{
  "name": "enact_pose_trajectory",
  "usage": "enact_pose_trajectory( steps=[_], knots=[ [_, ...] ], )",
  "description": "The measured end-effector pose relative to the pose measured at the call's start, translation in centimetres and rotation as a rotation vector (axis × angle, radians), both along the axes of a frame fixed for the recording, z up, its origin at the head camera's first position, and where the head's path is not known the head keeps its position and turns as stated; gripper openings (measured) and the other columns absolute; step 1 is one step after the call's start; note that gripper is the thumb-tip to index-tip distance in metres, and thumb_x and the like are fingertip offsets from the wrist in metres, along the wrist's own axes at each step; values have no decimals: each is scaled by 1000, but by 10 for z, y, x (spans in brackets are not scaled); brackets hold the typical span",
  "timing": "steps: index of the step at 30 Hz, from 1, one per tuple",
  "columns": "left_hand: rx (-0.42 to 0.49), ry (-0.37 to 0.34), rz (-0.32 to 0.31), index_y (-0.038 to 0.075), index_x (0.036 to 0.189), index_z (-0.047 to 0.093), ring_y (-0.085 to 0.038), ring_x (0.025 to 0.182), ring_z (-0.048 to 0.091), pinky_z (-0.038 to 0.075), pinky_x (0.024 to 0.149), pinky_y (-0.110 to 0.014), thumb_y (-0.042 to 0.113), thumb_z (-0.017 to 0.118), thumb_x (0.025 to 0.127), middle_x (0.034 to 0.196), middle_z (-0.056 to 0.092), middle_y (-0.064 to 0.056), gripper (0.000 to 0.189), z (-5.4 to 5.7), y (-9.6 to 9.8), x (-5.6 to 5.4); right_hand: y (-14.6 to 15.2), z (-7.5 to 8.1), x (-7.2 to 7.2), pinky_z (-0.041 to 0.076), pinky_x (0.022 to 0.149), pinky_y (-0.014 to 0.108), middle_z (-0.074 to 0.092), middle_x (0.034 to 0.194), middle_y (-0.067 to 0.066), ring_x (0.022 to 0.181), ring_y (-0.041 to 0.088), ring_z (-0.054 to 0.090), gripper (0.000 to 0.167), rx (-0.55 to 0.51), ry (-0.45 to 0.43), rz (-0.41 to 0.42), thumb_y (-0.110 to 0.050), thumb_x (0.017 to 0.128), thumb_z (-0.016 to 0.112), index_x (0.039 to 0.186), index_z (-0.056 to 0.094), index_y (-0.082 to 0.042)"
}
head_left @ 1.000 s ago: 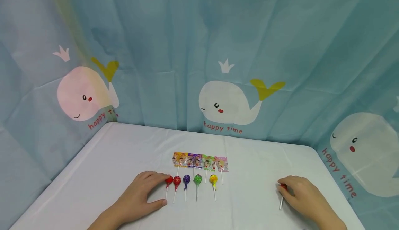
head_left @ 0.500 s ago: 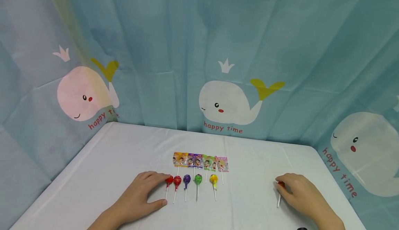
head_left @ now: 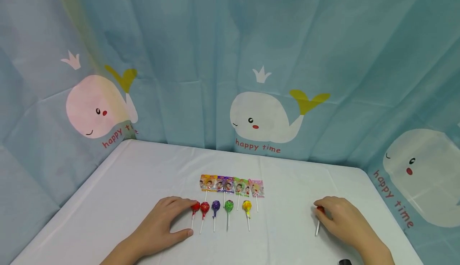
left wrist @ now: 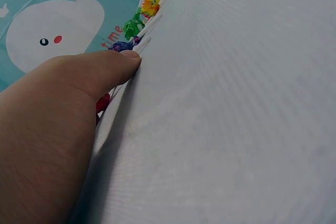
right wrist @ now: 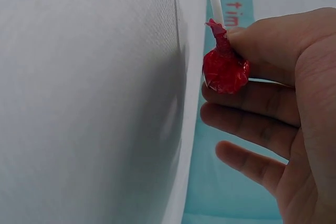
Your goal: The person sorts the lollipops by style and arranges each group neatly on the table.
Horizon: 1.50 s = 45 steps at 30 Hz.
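My right hand (head_left: pixel 339 217) pinches a red-wrapped lollipop (right wrist: pixel 226 72) between thumb and fingers, low over the right part of the white table. Its white stick (head_left: pixel 318 228) points toward the near edge. On the other side, my left hand (head_left: pixel 163 223) rests on the table, its fingertips touching the head of the leftmost red lollipop (head_left: pixel 195 206) and its thumb spread near that stick's end. To the right of it lie a second red lollipop (head_left: pixel 205 207), a purple one (head_left: pixel 215 206), a green one (head_left: pixel 229 206) and a yellow one (head_left: pixel 246 205), side by side.
Behind the row lie flat-wrapped lollipops: orange (head_left: pixel 208 182), purple (head_left: pixel 225 184), green (head_left: pixel 241 186) and pink (head_left: pixel 257 188). A gap separates the green and yellow round ones. A dark round object (head_left: pixel 345 262) shows at the bottom edge. A blue whale-print curtain (head_left: pixel 187 109) surrounds the table (head_left: pixel 287 189).
My right hand has slid a little to the left and away from me, carrying the red lollipop. The left hand stays in place. More of the dark object shows at the bottom.
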<state>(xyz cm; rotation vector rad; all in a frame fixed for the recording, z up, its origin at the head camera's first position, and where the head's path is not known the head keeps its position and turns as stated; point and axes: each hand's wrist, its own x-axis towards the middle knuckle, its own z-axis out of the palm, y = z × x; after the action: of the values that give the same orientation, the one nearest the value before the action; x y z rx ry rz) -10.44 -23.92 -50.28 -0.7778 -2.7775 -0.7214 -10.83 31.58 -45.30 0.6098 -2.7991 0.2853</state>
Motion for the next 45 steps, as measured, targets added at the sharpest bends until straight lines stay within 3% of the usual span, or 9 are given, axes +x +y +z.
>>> enact_pose_trajectory(
  steps=[11,26,34,45],
  knots=[
    [17,52,-13,47,151,60,-11,132,52,50,108,-54,62,85,89,141,59,31,69,-3,-1,0,-5,1,-3,62,89,47,77,104,-14,95,15,74,16,-5,-4,1,-22,94,88,108,82,-19],
    [18,26,-6,47,151,60,-9,132,51,48,110,-53,64,85,88,140,58,31,70,-4,-1,-1,-18,5,-16,62,84,42,74,100,-18,91,8,70,16,-18,38,62,-18,92,88,107,82,-19],
    [7,19,4,47,151,59,-11,131,52,49,109,-55,65,83,90,139,59,29,68,-2,-2,0,-25,8,-19,62,87,45,77,103,-12,95,13,72,16,-38,46,61,-15,93,86,109,83,-15],
    [27,9,-4,48,151,59,-10,133,51,49,109,-55,67,82,90,142,58,32,68,-5,-2,0,-41,8,-29,62,82,40,74,97,-15,87,6,68,16,-51,101,151,-12,90,88,106,82,-13]
  ],
)
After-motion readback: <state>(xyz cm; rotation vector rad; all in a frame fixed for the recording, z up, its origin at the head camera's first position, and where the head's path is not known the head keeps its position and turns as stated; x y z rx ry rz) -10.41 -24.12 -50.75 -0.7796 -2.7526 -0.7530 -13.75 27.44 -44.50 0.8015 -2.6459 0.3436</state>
